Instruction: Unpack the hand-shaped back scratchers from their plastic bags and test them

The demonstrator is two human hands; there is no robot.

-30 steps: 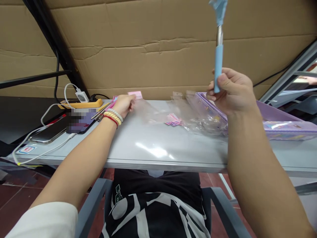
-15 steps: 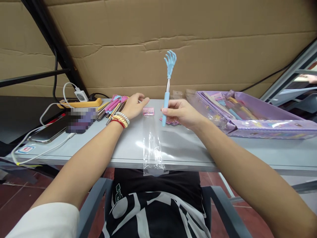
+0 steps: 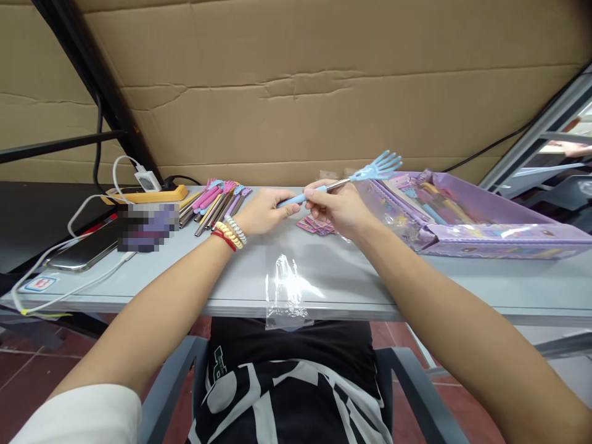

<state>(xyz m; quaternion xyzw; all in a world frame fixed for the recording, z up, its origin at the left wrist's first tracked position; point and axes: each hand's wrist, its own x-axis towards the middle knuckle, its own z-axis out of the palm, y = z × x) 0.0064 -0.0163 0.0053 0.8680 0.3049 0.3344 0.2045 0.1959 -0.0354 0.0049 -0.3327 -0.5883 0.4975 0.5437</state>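
Note:
Between my hands is a light-blue back scratcher (image 3: pixel 296 200) with a hand-shaped claw and a short metal shaft, tilted with its claw up to the right. My right hand (image 3: pixel 340 206) pinches it where the handle meets the shaft. Closed round the handle's lower end is my left hand (image 3: pixel 266 211). Under my hands, a clear plastic sleeve (image 3: pixel 287 290) lies on the table and hangs over its front edge. Small pink cards (image 3: pixel 317 225) lie below my right hand. Several back scratchers (image 3: pixel 217 200) in pink, blue and purple are piled left of my left hand.
On the right stands an open purple box (image 3: pixel 499 237) holding packaged items. A phone (image 3: pixel 87 246), white cables and a yellow power strip (image 3: pixel 148 193) occupy the left side. A cardboard wall (image 3: pixel 287 92) closes off the table's back.
The back scratcher has gone from upright to tilted, claw to the right. My left hand has moved right and closed on its handle end.

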